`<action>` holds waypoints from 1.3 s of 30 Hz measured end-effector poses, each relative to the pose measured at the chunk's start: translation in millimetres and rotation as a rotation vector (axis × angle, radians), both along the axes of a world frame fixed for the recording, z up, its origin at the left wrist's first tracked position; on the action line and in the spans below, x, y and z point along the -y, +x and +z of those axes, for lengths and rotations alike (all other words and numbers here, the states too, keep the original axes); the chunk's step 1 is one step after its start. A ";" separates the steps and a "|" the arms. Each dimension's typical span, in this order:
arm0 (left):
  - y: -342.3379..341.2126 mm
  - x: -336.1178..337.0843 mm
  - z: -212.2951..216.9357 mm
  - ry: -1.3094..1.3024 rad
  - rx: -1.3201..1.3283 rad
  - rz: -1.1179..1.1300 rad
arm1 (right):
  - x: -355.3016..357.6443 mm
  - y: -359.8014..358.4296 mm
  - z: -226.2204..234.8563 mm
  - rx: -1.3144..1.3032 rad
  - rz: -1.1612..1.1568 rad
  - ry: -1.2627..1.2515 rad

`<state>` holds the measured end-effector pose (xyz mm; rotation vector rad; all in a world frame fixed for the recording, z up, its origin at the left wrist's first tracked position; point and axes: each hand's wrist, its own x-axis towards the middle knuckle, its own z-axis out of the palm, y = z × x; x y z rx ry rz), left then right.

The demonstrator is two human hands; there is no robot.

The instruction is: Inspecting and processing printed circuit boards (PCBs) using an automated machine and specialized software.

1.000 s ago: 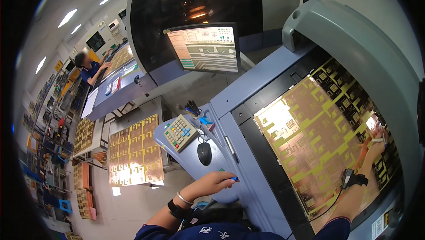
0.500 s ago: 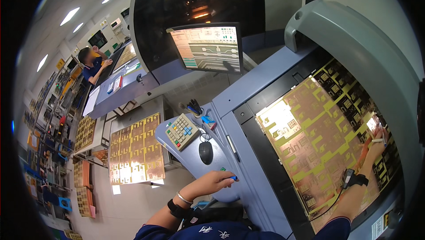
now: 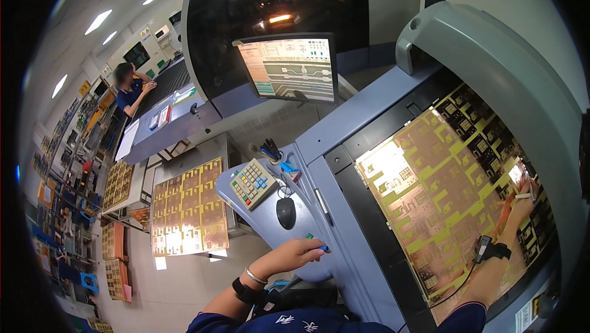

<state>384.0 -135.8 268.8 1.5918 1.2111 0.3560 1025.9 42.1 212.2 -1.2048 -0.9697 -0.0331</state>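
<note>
My right hand (image 3: 521, 202) is over the far right part of a large copper-and-yellow circuit board panel (image 3: 430, 176), which lies on the black bed of a machine. Its fingers are closed round a white marker pen (image 3: 524, 196) with a blue tip. A grounding strap (image 3: 493, 249) with a black cord circles that wrist. My left hand (image 3: 297, 253) is held above the front of the blue-grey side shelf (image 3: 313, 228), fingers closed on a small blue cap (image 3: 324, 249). That wrist wears a bangle and a black band.
On the shelf are a keypad (image 3: 252, 183), a black mouse (image 3: 285, 212) and a pen cup (image 3: 270, 150). A monitor (image 3: 289, 68) stands behind. Another panel (image 3: 190, 207) lies on a low table at left. A grey machine arch (image 3: 491, 44) curves over the right side. A person (image 3: 130, 90) sits far left.
My hands look nearly still, each with the same thing in it. At the far-left bench, the gold panel before the other person is gone, showing a dark surface; that person's head has shifted.
</note>
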 end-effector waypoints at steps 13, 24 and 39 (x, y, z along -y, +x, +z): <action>-1.5 2.2 -3.0 0.005 0.008 0.006 | -2.1 -9.2 0.4 -0.041 0.028 0.022; -2.2 3.0 -4.7 -0.003 0.000 0.014 | -5.0 12.2 -9.9 -0.072 0.113 0.083; -3.7 4.7 -8.4 0.001 -0.012 0.017 | 1.1 -5.4 -0.1 0.052 0.008 0.017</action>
